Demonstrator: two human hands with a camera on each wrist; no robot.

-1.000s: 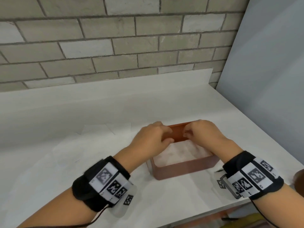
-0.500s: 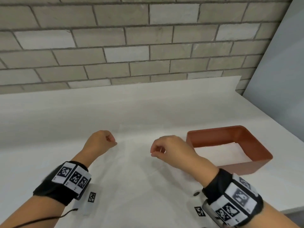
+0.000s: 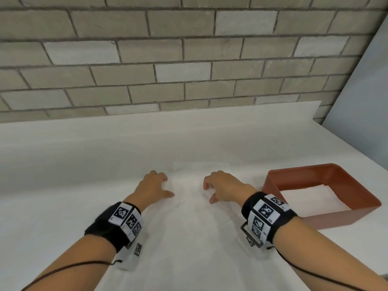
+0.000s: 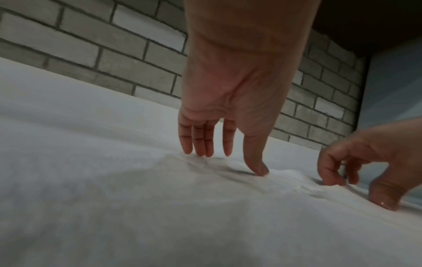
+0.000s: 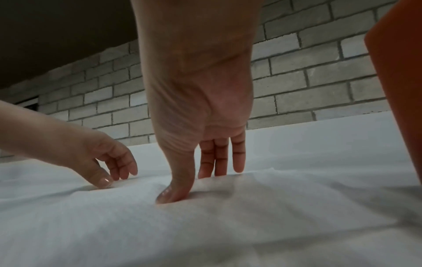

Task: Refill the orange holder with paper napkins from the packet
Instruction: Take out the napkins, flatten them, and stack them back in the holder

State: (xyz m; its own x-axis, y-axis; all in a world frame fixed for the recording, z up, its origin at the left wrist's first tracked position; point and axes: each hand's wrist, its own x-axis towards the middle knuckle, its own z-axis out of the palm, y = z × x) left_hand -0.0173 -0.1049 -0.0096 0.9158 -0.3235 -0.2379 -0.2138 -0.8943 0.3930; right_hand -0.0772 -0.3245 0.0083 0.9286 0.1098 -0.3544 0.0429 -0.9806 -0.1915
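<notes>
The orange holder (image 3: 315, 174) stands at the right on the white counter, with white napkins (image 3: 304, 199) lying low inside it. Left of it, loose white napkin sheets (image 3: 189, 223) lie spread on the counter. My left hand (image 3: 168, 185) and right hand (image 3: 209, 193) rest side by side on these sheets, a small gap between them. The left wrist view has my left hand (image 4: 230, 162) with straight fingers, its thumb tip touching the paper (image 4: 160, 207). My right hand (image 5: 194, 186) presses its thumb into the paper (image 5: 251, 216), denting it. The holder's wall (image 5: 397, 72) is just right of it.
A grey brick wall (image 3: 189, 70) runs along the back behind a white upstand. A pale panel (image 3: 361, 101) closes off the right side. The counter's front right edge lies just past the holder.
Both hands left the orange holder, moved left, and came down from loose fists to fingertips on the spread napkin sheets. The view swung left, putting the holder at the right.
</notes>
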